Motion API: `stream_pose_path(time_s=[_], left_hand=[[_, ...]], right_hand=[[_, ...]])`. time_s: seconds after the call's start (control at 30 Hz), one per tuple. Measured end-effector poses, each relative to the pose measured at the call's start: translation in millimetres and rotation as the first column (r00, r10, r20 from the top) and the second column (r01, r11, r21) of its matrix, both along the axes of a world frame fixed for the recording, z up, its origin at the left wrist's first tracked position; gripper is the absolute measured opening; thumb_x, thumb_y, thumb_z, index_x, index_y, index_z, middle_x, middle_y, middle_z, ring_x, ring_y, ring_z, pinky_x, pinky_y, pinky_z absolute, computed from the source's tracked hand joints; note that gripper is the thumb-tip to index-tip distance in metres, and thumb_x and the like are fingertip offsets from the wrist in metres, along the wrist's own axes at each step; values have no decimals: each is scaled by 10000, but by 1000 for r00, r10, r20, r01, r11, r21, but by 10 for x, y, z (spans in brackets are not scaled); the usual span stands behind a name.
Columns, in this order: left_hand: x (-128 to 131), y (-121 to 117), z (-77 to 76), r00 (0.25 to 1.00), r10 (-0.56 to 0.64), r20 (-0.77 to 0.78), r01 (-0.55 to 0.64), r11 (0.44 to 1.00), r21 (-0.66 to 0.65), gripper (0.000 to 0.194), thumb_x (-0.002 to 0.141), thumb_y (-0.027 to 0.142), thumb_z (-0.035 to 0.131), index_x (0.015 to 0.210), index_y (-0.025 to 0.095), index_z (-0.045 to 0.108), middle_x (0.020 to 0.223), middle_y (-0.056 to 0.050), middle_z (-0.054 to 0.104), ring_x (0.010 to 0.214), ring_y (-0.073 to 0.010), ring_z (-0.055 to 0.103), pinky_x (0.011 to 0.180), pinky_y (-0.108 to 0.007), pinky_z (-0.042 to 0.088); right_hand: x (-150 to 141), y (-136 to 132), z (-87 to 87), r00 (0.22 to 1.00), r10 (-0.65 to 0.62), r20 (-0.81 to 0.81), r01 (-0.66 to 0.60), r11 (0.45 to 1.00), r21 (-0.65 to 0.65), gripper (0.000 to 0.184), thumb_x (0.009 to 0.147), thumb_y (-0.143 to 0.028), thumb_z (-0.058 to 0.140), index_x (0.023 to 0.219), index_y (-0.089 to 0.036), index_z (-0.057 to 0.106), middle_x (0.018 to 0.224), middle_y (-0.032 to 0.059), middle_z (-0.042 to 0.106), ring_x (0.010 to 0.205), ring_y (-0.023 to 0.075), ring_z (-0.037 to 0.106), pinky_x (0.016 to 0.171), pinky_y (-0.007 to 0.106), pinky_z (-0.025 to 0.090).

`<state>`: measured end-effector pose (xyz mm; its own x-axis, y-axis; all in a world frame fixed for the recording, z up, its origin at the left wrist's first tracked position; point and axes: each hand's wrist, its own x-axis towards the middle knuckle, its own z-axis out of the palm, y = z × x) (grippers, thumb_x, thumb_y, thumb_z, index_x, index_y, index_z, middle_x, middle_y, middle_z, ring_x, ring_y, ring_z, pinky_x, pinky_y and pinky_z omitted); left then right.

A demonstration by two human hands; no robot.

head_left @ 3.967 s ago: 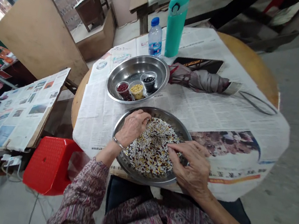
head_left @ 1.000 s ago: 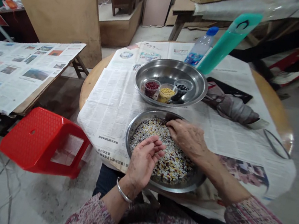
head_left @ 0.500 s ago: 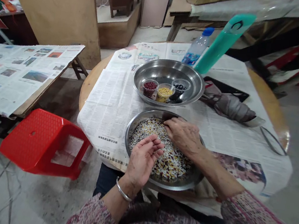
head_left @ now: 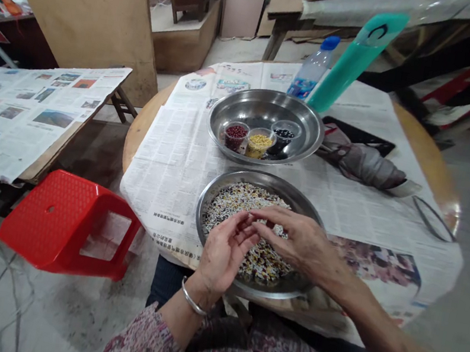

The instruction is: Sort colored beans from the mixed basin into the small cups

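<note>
A metal basin (head_left: 203, 210) in front of me holds a mix of white grains with dark and yellow beans (head_left: 233, 200). Above its near left part, my left hand (head_left: 225, 249) is cupped palm up with the fingers curled in; what lies in the hollow is hidden. My right hand (head_left: 297, 237) hovers over the mix, its thumb and fingers apart and their tips at the left hand's fingers. Nothing shows between them. Behind stands a second metal basin (head_left: 224, 105) with three clear cups: red beans (head_left: 235, 133), yellow beans (head_left: 260, 142) and black beans (head_left: 284, 135).
Newspaper (head_left: 164, 170) covers the round table. At its back stand a water bottle (head_left: 313, 72) and a tall teal container (head_left: 355, 64). A folded grey umbrella (head_left: 367, 165) lies at right. A red stool (head_left: 69, 220) and a newspaper-covered table (head_left: 47, 114) are at left.
My right hand has lifted out of the grain mix and come nearer, to the left hand's fingertips. Its thumb and fingers have spread. The left hand stays about where it was.
</note>
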<state>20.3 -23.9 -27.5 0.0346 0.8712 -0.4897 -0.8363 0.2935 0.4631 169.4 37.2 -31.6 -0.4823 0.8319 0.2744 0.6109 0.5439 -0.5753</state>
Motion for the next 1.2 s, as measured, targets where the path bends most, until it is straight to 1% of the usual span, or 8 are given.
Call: stream_pose_path(time_s=[0.1, 0.2, 0.3, 0.47, 0.67, 0.8, 1.03, 1.2], left_hand=[[-1, 0, -12, 1000, 4, -26, -4, 1000, -21, 182, 906, 234, 635, 990, 104, 729, 968, -108, 714, 902, -170, 691, 927, -301, 507], [-5, 1, -35, 1000, 13, -16, -14, 1000, -19, 159, 885, 218, 656, 968, 103, 728, 896, -85, 704, 808, -144, 674, 865, -285, 516], [-8, 5, -45, 1000, 19, -11, -19, 1000, -18, 149, 886, 210, 653, 959, 105, 728, 888, -78, 699, 790, -134, 664, 849, -277, 514], [-5, 18, -44, 1000, 21, 7, -21, 1000, -20, 154, 912, 192, 612, 965, 102, 725, 870, -72, 698, 772, -124, 662, 851, -270, 517], [-10, 30, -21, 1000, 14, 16, -13, 999, -50, 269, 985, 273, 512, 996, 104, 720, 994, -130, 726, 943, -188, 707, 985, -330, 499], [-18, 29, 0, 1000, -3, 22, 4, 999, -49, 424, 1040, 365, 375, 1041, 102, 707, 1175, -180, 706, 1107, -236, 689, 1062, -368, 480], [-16, 28, -5, 1000, -8, 13, 9, 999, -41, 410, 1031, 369, 399, 1072, 98, 705, 1218, -199, 690, 1175, -263, 665, 1102, -401, 462], [-7, 35, 7, 999, 21, 25, -19, 999, -42, 396, 1039, 317, 386, 1033, 85, 707, 1118, -178, 711, 1087, -225, 690, 1080, -369, 476]], right_hand=[[27, 161, -19, 988, -134, 73, 136, 990, -23, 297, 921, -286, 507, 1063, -209, 757, 1034, 79, 772, 893, 222, 722, 797, 349, 563], [15, 374, -63, 929, -258, 266, 255, 966, 47, 293, 923, -250, 507, 1048, -182, 763, 1068, 102, 764, 938, 240, 710, 800, 339, 532], [-54, 499, -104, 887, -225, 404, 210, 974, 83, 293, 936, -226, 496, 1062, -177, 756, 1115, 111, 748, 1004, 244, 687, 818, 327, 506], [-132, 548, -162, 859, -179, 480, 140, 983, 115, 295, 945, -224, 468, 1004, -176, 753, 1059, 111, 744, 963, 234, 678, 759, 322, 483], [-63, 457, -90, 911, -265, 317, 227, 962, 152, 231, 908, -277, 497, 934, -196, 712, 1032, 92, 733, 828, 222, 667, 639, 319, 429], [-41, 333, 40, 960, -214, 180, 208, 977, 51, 148, 853, -294, 543, 865, -223, 672, 874, 51, 733, 665, 175, 628, 611, 301, 421], [-66, 206, 94, 958, -222, 181, 229, 973, -14, 107, 829, -287, 563, 801, -233, 651, 745, 25, 711, 613, 162, 612, 561, 286, 404], [-45, 189, 88, 999, 17, 42, -11, 988, -154, 181, 872, -337, 559, 884, -245, 715, 888, 31, 749, 769, 179, 676, 699, 297, 509]])
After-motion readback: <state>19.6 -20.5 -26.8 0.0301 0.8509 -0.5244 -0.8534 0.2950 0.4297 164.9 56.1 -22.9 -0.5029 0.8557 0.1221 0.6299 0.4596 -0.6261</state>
